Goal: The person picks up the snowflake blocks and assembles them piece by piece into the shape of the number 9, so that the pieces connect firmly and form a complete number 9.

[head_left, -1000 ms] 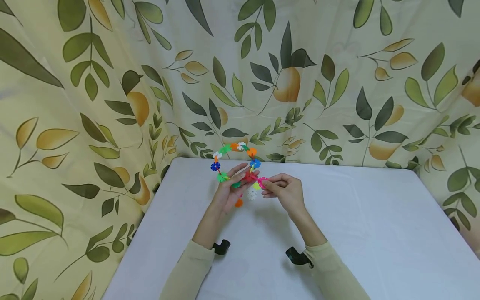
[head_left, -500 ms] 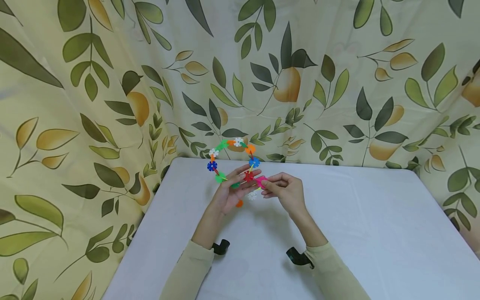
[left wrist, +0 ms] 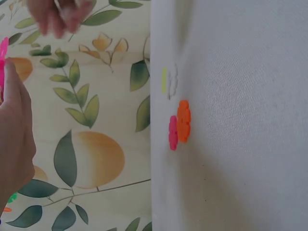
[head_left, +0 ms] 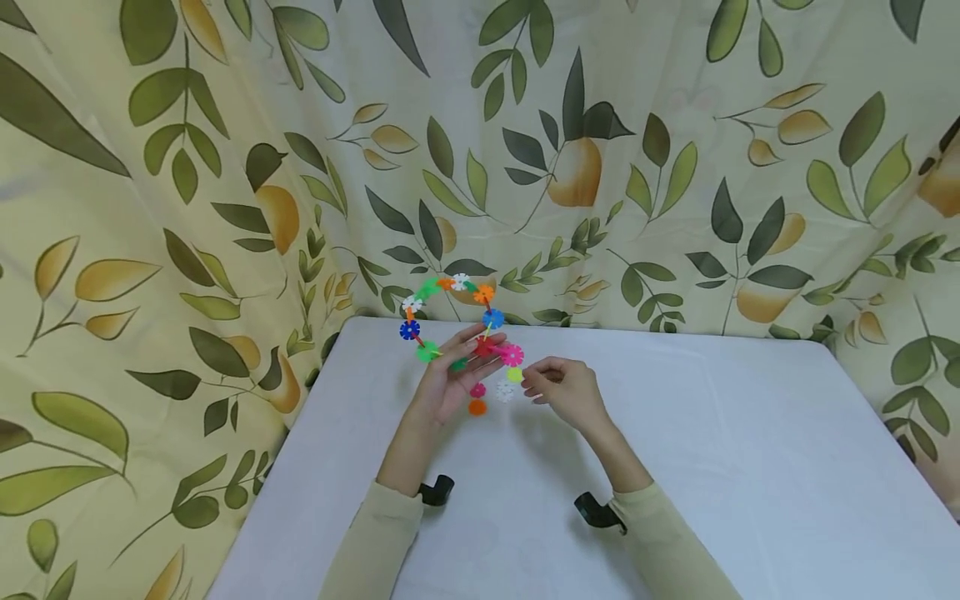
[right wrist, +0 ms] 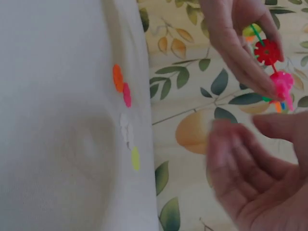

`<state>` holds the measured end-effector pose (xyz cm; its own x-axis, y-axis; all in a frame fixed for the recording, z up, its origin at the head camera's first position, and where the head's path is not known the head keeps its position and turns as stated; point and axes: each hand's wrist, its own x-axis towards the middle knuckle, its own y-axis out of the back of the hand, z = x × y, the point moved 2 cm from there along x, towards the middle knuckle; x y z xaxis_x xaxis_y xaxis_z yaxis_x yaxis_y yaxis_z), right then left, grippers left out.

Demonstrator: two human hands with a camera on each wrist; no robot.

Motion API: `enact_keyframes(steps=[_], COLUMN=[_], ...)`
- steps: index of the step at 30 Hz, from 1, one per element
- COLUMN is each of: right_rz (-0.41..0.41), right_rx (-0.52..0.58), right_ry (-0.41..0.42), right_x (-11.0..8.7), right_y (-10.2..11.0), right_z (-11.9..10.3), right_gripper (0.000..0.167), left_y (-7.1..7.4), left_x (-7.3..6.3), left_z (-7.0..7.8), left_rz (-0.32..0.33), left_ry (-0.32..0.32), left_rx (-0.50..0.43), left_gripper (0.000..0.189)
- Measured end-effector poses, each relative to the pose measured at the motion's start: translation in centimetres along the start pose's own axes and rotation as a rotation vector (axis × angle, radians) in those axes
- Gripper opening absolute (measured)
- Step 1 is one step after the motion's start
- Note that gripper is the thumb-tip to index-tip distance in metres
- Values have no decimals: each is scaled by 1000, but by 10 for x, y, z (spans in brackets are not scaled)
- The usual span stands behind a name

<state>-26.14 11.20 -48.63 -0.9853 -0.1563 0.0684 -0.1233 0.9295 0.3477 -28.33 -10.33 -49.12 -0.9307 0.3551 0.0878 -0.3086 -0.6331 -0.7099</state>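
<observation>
My left hand (head_left: 442, 387) holds up a ring of interlocking plastic snowflake discs (head_left: 409, 331) in several colours, its thumb and fingers about the lower side of the ring. A bright pink disc (head_left: 512, 355) is joined beside the red disc (right wrist: 267, 52), just past the left fingertips. My right hand (head_left: 566, 392) hovers a short way to the right of the ring, holding nothing, its fingers loosely bent and the thumb apart in the right wrist view. Beneath the hands, an orange disc (left wrist: 184, 121), a pink disc (left wrist: 173, 133), a white disc (head_left: 505, 391) and a yellow disc (right wrist: 135, 159) lie on the table.
A white cloth covers the table (head_left: 712, 450). Behind it and on the left hangs a leaf-and-fruit patterned curtain (head_left: 660, 250). Each wrist carries a black camera mount (head_left: 597, 510).
My right hand has let go of the pink disc, which stays on the ring. The left hand and ring have shifted left, away from the right hand, and the loose discs show more.
</observation>
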Motion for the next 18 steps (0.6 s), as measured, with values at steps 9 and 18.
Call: enact_keyframes(steps=[9, 18], right_rz=[-202, -246], right_rx=[-511, -764], right_ry=[44, 69], right_x=[31, 50], right_y=[-30, -48], right_z=[19, 35], right_gripper=[34, 36], left_y=[0, -3], left_x=[-1, -1], left_z=[2, 1], left_rz=[-10, -29], left_ry=[5, 1], left_rx=[-12, 22], left_gripper=[41, 36])
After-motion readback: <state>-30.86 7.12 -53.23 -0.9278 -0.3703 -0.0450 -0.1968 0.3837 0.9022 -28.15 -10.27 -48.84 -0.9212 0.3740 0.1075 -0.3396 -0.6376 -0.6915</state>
